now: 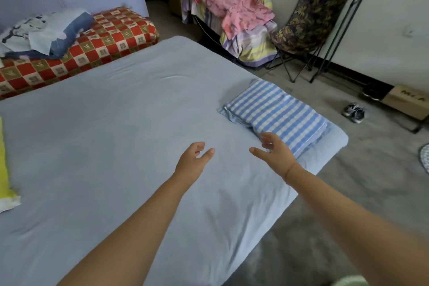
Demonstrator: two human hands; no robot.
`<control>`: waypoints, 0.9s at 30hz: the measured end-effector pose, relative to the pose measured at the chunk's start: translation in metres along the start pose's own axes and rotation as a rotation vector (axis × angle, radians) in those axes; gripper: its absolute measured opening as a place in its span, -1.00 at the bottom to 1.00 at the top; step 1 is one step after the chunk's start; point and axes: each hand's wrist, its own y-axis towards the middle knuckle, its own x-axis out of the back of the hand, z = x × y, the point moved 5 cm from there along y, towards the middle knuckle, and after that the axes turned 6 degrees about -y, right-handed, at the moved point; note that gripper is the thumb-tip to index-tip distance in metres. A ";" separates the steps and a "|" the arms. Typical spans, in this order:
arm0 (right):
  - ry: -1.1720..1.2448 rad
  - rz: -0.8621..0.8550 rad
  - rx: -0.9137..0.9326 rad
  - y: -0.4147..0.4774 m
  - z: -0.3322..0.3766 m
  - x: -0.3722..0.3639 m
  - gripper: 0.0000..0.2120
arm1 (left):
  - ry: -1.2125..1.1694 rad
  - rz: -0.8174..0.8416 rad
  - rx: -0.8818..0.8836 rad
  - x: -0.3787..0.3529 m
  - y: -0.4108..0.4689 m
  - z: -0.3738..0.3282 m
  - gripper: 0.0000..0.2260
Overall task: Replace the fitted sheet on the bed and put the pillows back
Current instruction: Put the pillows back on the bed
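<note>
A pale blue fitted sheet (pixel 130 127) is seen stretched over the bed, smooth apart from a few shallow creases towards the far side. A blue-and-white striped pillow (pixel 278 114) is laid flat on the sheet near the right edge of the bed, close to the right-hand corner.

Both bare arms are extended over the near part of the sheet. The left hand (pixel 193 160) is held above the sheet, left of the pillow and apart from it; its fingers are loosely curled and a little spread, with the thumb set off to the right, and nothing is gripped. The right hand (pixel 275 153) is held just at the near corner of the pillow, with its fingers spread and slightly bent and nothing gripped; whether the fingertips are touching the pillow cannot be told. A thin band is worn at the right wrist.

At the left edge of the view a yellow cloth (pixel 4 169) is partly seen lying on the sheet. Beyond the bed, far left, a red checked mattress (pixel 104 37) is seen with folded blue-and-white bedding (pixel 46 32) piled on it. At the far right a dark floral folding chair (pixel 313 16) stands against the wall, beside a heap of pink and striped fabrics (pixel 227 7). A shoe (pixel 354 112) lies on the grey floor right of the bed.
</note>
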 end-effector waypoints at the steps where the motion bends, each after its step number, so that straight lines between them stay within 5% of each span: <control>1: -0.006 -0.007 -0.008 0.014 -0.005 0.012 -0.37 | -0.008 0.000 0.006 -0.012 0.010 -0.006 -0.59; 18: -0.080 -0.121 -0.173 0.236 -0.094 0.152 -0.31 | -0.069 0.067 0.146 -0.186 0.219 -0.061 -0.60; 27: -0.161 0.091 -0.192 0.371 -0.158 0.177 -0.23 | -0.111 -0.059 0.328 -0.258 0.312 -0.045 -0.54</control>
